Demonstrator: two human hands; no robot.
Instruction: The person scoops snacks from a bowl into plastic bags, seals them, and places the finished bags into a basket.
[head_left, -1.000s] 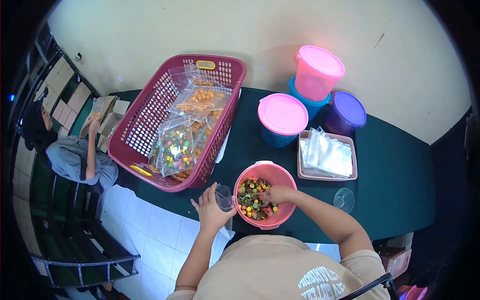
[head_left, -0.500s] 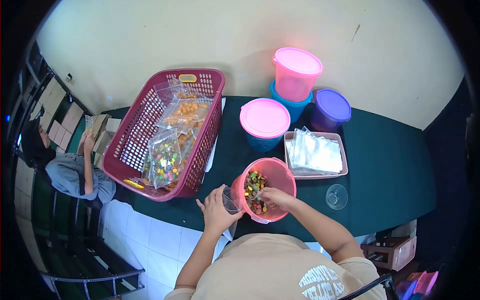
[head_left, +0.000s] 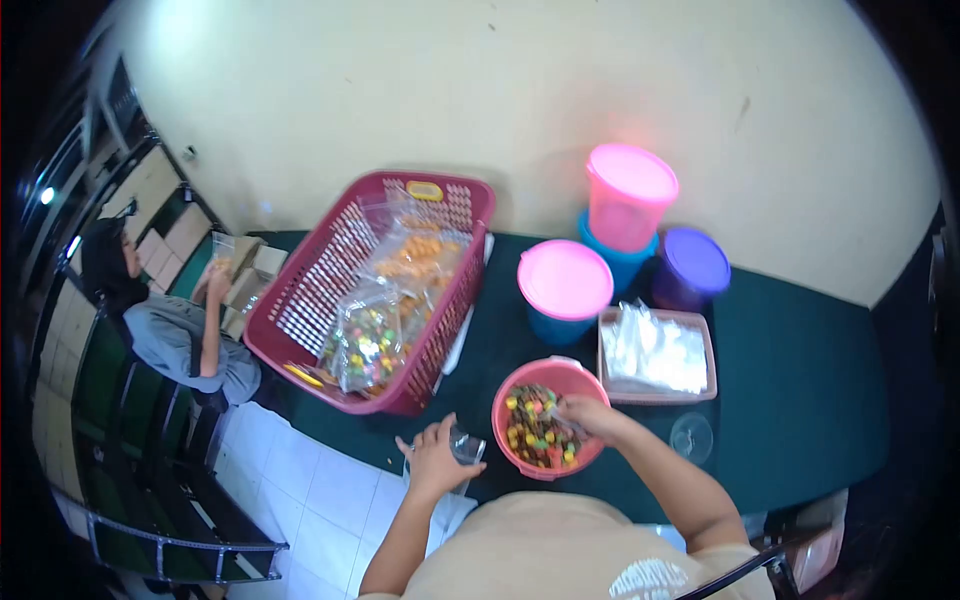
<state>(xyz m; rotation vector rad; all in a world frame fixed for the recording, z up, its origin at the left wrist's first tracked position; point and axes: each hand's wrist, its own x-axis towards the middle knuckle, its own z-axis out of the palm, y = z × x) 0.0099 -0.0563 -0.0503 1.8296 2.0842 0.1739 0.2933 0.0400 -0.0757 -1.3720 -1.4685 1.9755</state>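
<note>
My left hand point(head_left: 436, 458) is curled around a clear plastic bag point(head_left: 465, 447), its mouth held open beside the pink bucket. The bucket point(head_left: 502, 448) stands near the table's front edge, holding colourful candy-like pieces point(head_left: 540, 432) in yellow, green, red and brown. Inside the bucket's right side, my right hand point(head_left: 590, 418) is closed on a small clear piece point(head_left: 568, 424). That piece is partly buried, so its exact kind cannot be made out. To the right on the table rests a clear cup point(head_left: 691, 438).
A maroon basket point(head_left: 468, 290) with filled bags stands left. Behind the bucket are a pink-lidded blue tub point(head_left: 565, 280), a pink tub point(head_left: 632, 200) on a blue one, and a purple tub point(head_left: 692, 268). A tray point(head_left: 712, 365) holds clear bags. A person point(head_left: 185, 330) sits left.
The camera view has shifted, so the scene sits lower and to the right. The pink bucket is more upright and my left hand with the bag has moved away from its rim.
</note>
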